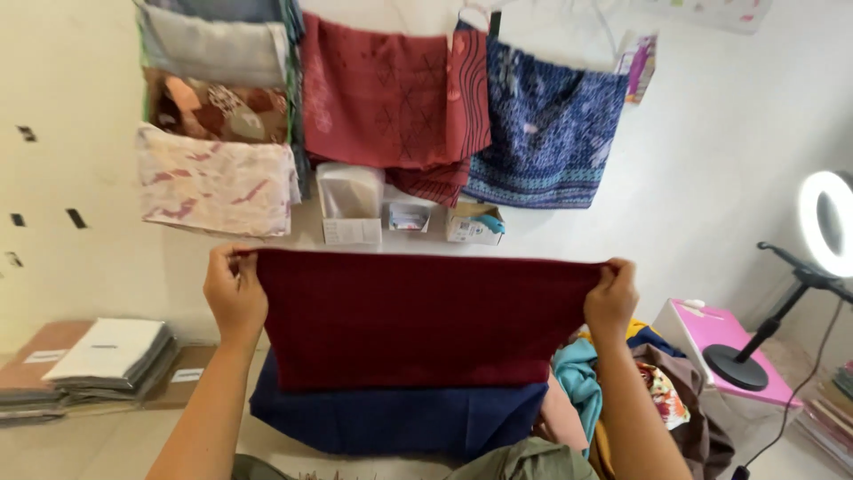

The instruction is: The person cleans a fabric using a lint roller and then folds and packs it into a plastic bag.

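Note:
I hold a dark red cloth (418, 320) stretched flat in front of me. My left hand (233, 293) grips its upper left corner and my right hand (610, 298) grips its upper right corner. The cloth hangs down from both hands, folded to a wide rectangle. Below its lower edge lies a navy blue cloth (395, 418). A heap of mixed coloured fabrics (622, 382), teal, yellow, brown and patterned, sits just beneath my right forearm.
Folded patterned cloths hang on the wall: pink and white (213, 187), red (382, 89), blue (546, 133). Small boxes (351, 204) stand below them. Flat packets (107, 356) are stacked at left. A ring light on a stand (822, 227) rests on a pink box (724, 333) at right.

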